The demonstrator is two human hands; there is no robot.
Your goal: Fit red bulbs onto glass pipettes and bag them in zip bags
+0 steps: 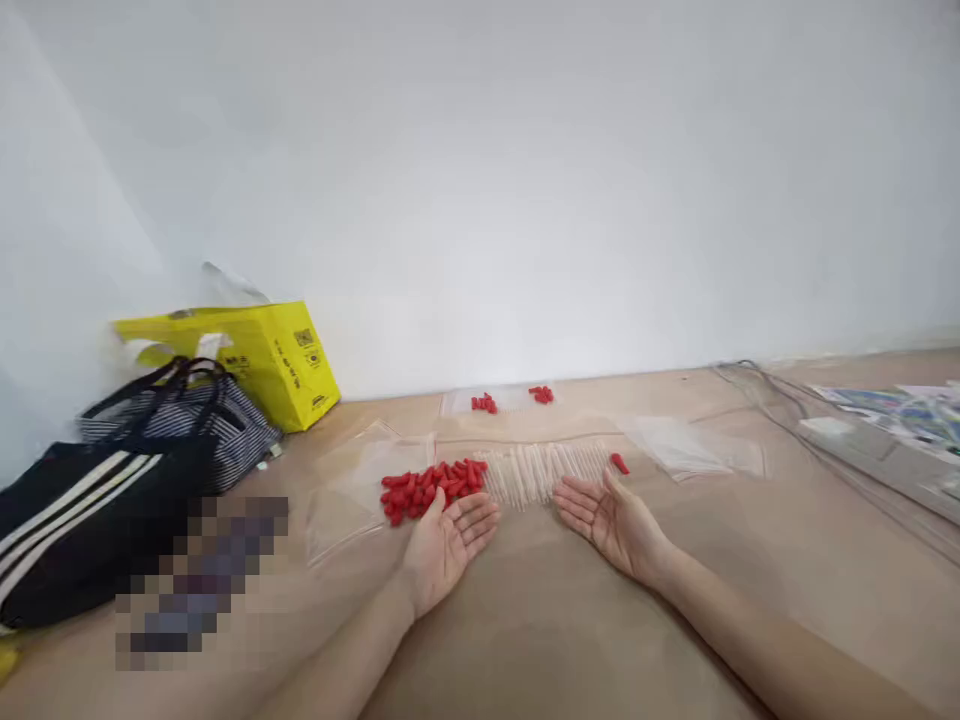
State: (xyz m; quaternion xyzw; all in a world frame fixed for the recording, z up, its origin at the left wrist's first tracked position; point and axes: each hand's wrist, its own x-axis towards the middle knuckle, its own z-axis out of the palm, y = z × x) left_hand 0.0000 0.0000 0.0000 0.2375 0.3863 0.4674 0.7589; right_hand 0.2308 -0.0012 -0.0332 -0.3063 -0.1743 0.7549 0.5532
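Palm up, my left hand [451, 548] lies open with its fingers stretched toward the middle, just in front of a heap of small red pieces [420, 490]. What these pieces are I cannot make out. My right hand [616, 522] is open too, palm turned up and inward, holding nothing. Between and beyond the hands a row of thin, pale, clear sticks or tubes [529, 472] is laid side by side. One single red piece [619, 463] sits just past my right fingers.
Clear plastic bags [679, 447] lie right and left of the row. Two small red clusters [541, 395] rest near the wall. At left stand a yellow bag [289, 365], a striped bag [247, 430] and a black bag [112, 530]. Cables [780, 405] and printed sheets [907, 415] are at right.
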